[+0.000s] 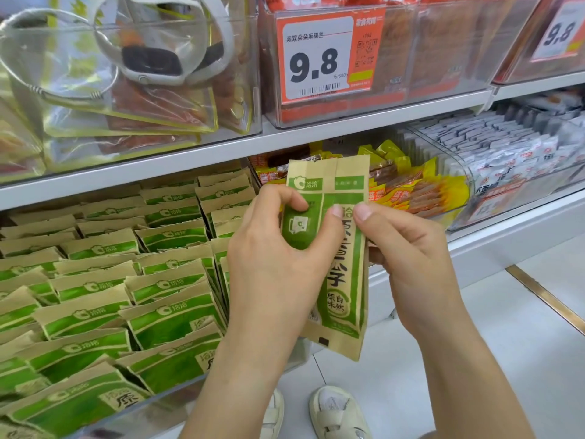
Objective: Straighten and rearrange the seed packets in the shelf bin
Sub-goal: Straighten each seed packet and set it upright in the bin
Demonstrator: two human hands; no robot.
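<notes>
You hold a small stack of kraft-and-green seed packets [343, 258] upright in front of the shelf, above the gap between the two lower bins. Your left hand [278, 267] wraps the stack from the left: the fingers curl over the front of the nearer packet and the thumb presses on the green panel beside them. Your right hand [408, 258] takes the right edge, thumb on the front face and fingers curled behind, so both hands are pinching the same stack. The thumbs sit just apart on the front. At least two packets show, one overlapping the other; how many lie behind you cannot tell.

To the left, the clear shelf bin [177, 388] is packed with rows of matching packets [104, 312], standing on edge and leaning back, their tops uneven and several rows skewed. Behind the held stack, the next bin holds yellow and orange snack sachets [421, 188], and further right a bin of white and grey sachets [506, 144]. On the shelf above, an orange price tag [326, 55] reading 9.8 hangs on a clear box, and to its left a box of clear yellow-edged pouches [152, 112]. Below, your pale sandals [335, 413] stand on the white tiled floor [522, 312].
</notes>
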